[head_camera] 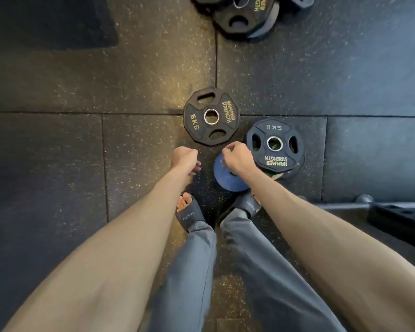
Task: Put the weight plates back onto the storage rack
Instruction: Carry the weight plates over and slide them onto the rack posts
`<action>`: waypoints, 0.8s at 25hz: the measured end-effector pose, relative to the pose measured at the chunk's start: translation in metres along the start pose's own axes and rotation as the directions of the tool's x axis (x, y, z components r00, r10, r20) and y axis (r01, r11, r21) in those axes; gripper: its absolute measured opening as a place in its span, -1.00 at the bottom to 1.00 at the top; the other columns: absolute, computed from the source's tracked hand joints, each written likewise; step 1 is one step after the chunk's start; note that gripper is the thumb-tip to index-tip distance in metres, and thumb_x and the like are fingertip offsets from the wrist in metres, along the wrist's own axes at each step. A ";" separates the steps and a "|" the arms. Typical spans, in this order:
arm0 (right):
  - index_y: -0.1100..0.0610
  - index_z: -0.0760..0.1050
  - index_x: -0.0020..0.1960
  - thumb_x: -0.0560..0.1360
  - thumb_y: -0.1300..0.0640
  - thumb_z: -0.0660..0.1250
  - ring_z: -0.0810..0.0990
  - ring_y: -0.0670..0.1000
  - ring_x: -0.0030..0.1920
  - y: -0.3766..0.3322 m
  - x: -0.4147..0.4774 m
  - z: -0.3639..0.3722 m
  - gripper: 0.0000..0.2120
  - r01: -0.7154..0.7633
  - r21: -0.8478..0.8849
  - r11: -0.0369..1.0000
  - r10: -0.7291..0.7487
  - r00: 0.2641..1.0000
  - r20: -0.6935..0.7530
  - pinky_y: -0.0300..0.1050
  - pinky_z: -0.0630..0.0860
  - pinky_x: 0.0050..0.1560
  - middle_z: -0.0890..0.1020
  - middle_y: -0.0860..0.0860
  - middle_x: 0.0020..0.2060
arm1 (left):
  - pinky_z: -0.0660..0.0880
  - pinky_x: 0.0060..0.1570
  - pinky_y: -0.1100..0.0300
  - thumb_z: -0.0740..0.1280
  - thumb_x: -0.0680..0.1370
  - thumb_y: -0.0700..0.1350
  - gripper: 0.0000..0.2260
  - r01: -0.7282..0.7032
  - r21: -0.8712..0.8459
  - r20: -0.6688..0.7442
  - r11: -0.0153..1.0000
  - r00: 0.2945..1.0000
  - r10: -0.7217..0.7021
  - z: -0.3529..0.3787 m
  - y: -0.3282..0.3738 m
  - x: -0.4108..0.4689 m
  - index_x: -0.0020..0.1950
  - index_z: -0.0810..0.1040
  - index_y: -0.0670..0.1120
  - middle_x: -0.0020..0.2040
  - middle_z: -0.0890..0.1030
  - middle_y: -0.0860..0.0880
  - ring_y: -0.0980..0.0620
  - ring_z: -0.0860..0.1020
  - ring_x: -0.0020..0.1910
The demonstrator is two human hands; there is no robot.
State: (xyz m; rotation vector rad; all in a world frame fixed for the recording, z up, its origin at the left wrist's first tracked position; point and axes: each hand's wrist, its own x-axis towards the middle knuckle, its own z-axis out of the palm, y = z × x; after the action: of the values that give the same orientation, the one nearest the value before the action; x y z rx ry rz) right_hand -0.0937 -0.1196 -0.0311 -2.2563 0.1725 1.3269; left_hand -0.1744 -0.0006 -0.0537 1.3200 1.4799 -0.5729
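The right hand (237,157) closes its grip on the edge of a small blue plate (228,178) beside the person's sandals, while the left hand (184,159) hangs empty, fingers loosely curled. Two black 5 kg plates lie flat on the rubber floor (58,164): one (211,116) just ahead, another (274,146) beside the right hand on a stack. More plates (244,15) are piled farther off.

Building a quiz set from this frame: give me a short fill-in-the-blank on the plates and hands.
1. The weight printed on the black plate ahead of the left hand reads ____.
2. The small disc under the right hand is coloured ____.
3. Both nearby black plates, including the right-side plate, lie flat on the ____.

Missing words: 5 KG; blue; floor
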 end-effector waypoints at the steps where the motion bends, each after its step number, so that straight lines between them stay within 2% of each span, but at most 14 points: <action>1: 0.26 0.52 -0.05 0.56 0.17 0.22 0.68 0.24 -0.11 0.010 0.034 0.014 -0.83 -0.051 0.080 0.995 0.052 0.999 -0.008 0.17 0.66 -0.04 0.68 0.26 -0.06 | 0.57 -0.17 0.09 0.24 0.59 -0.14 -0.84 -0.035 0.056 -0.031 0.998 0.999 0.037 0.012 -0.002 0.034 0.01 0.59 -0.15 -0.13 0.68 -0.16 -0.14 0.66 -0.19; 2: 0.28 0.51 0.02 0.56 0.19 0.22 0.69 0.22 -0.17 0.017 0.064 0.026 -0.83 -0.104 0.157 0.982 0.106 0.994 -0.008 0.13 0.69 -0.17 0.66 0.27 -0.03 | 0.61 -0.04 0.05 0.25 0.58 -0.13 -0.84 -0.062 0.120 -0.072 0.991 0.995 0.071 0.021 -0.002 0.066 0.01 0.59 -0.16 -0.05 0.68 -0.17 -0.16 0.67 -0.09; 4: 0.32 0.38 0.28 0.57 0.24 0.22 0.70 0.23 -0.22 0.031 0.128 0.052 -0.70 -0.188 0.323 0.927 0.200 0.980 -0.004 0.07 0.68 -0.37 0.57 0.27 0.08 | 0.54 0.15 0.05 0.28 0.57 -0.12 -0.79 -0.113 0.227 -0.160 0.967 0.975 0.152 0.043 0.001 0.135 0.14 0.58 -0.17 0.13 0.64 -0.17 -0.18 0.61 0.12; 5: 0.28 0.27 0.38 0.58 0.26 0.22 0.70 0.27 -0.19 0.036 0.156 0.063 -0.61 -0.218 0.396 0.892 0.235 0.972 0.005 0.11 0.67 -0.37 0.51 0.25 0.12 | 0.48 0.21 0.07 0.29 0.58 -0.11 -0.75 -0.124 0.249 -0.203 0.961 0.963 0.177 0.052 0.006 0.165 0.22 0.54 -0.16 0.21 0.59 -0.17 -0.17 0.56 0.21; 7: 0.16 0.07 0.43 0.59 0.27 0.23 0.70 0.36 -0.13 0.043 0.201 0.079 -0.50 -0.278 0.525 0.805 0.310 0.950 0.027 0.22 0.68 -0.28 0.45 0.23 0.19 | 0.38 0.30 0.01 0.30 0.59 -0.06 -0.66 -0.144 0.284 -0.308 0.948 0.923 0.232 0.063 0.023 0.212 0.33 0.43 -0.13 0.34 0.46 -0.17 -0.17 0.45 0.33; 9: 0.07 -0.06 0.47 0.57 0.25 0.28 0.66 0.39 0.02 0.048 0.232 0.091 -0.36 -0.303 0.659 0.688 0.385 0.923 0.023 0.27 0.66 -0.30 0.43 0.20 0.30 | 0.33 0.31 -0.05 0.32 0.57 -0.01 -0.60 -0.212 0.368 -0.396 0.905 0.846 0.358 0.069 0.046 0.246 0.37 0.36 -0.08 0.38 0.37 -0.17 -0.17 0.36 0.37; 11: 0.04 -0.15 0.53 0.55 0.22 0.34 0.59 0.38 0.16 0.054 0.252 0.099 -0.21 -0.302 0.753 0.585 0.454 0.891 0.005 0.30 0.66 -0.30 0.40 0.19 0.37 | 0.31 0.30 -0.06 0.36 0.54 0.04 -0.55 -0.279 0.459 -0.399 0.843 0.783 0.477 0.075 0.069 0.272 0.38 0.35 -0.04 0.39 0.35 -0.16 -0.16 0.33 0.38; 12: 0.05 -0.18 0.56 0.55 0.21 0.37 0.58 0.38 0.18 0.057 0.259 0.101 -0.15 -0.306 0.765 0.567 0.476 0.880 -0.001 0.28 0.67 -0.28 0.40 0.18 0.37 | 0.31 0.30 -0.06 0.37 0.53 0.06 -0.53 -0.291 0.497 -0.372 0.818 0.780 0.503 0.080 0.080 0.284 0.38 0.35 -0.03 0.39 0.33 -0.16 -0.15 0.31 0.38; 15: 0.06 -0.17 0.59 0.55 0.21 0.38 0.62 0.33 0.14 0.065 0.272 0.104 -0.14 -0.304 0.723 0.620 0.462 0.887 -0.023 0.21 0.68 -0.32 0.44 0.17 0.35 | 0.30 0.29 -0.07 0.40 0.51 0.04 -0.55 -0.276 0.556 -0.364 0.784 0.767 0.528 0.097 0.096 0.307 0.35 0.37 -0.01 0.40 0.31 -0.16 -0.15 0.29 0.38; 18: 0.11 -0.06 0.55 0.57 0.26 0.30 0.63 0.31 0.11 0.065 0.276 0.107 -0.29 -0.263 0.629 0.731 0.410 0.907 -0.097 0.15 0.68 -0.35 0.48 0.15 0.27 | 0.29 0.25 -0.08 0.40 0.52 -0.07 -0.61 -0.248 0.555 -0.423 0.794 0.738 0.526 0.102 0.101 0.314 0.31 0.38 0.00 0.39 0.33 -0.15 -0.15 0.30 0.37; 20: 0.17 0.06 0.44 0.56 0.23 0.26 0.63 0.29 0.07 0.061 0.270 0.106 -0.45 -0.230 0.511 0.828 0.374 0.906 -0.197 0.17 0.69 -0.17 0.54 0.19 0.21 | 0.30 0.27 -0.08 0.40 0.52 -0.15 -0.61 -0.243 0.547 -0.387 0.801 0.775 0.499 0.097 0.109 0.312 0.30 0.40 -0.03 0.39 0.34 -0.14 -0.15 0.29 0.37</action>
State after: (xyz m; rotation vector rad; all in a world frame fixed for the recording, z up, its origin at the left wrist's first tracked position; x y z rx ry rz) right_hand -0.0598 -0.0814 -0.3230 -2.0216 0.9040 0.9439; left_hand 0.0018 0.0819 -0.3377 2.2471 1.4603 -0.3174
